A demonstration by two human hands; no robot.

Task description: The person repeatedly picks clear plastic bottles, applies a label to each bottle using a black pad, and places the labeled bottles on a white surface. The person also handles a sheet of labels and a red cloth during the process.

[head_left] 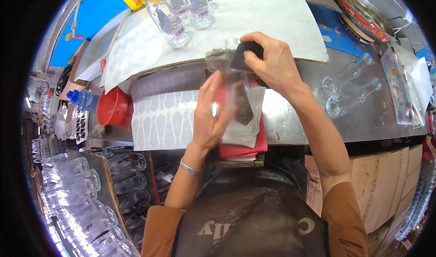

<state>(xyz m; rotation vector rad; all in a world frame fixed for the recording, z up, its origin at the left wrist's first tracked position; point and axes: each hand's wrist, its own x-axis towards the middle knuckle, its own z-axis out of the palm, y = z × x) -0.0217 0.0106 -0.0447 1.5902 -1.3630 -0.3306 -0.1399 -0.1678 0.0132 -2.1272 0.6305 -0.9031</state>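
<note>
A clear glass bottle (pixel 249 123) with a dark, pointed label lies in front of me, its neck pointing away. Its near part rests on white paper over a red cloth (pixel 259 149); a grey lump (pixel 216 59) sits beside the neck. My right hand (pixel 274 59) pinches a black flat pad (pixel 246 53) between thumb and fingers, over the bottle's neck end. At the bottle's left side is my left hand (pixel 210 114), fingers stretched upward and partly smeared by motion, with nothing visible in it. Left of it lies a sheet of clear, bottle-shaped stickers (pixel 165 105).
Several clear bottles (pixel 200 12) stand on the white-covered raised board (pixel 272 16) at the back. Two more bottles (pixel 349 98) lie at right. A red bucket (pixel 114 107) and a blue-capped bottle (pixel 84 100) are at left. Below are crated bottles (pixel 86 202) and cardboard boxes (pixel 381 180).
</note>
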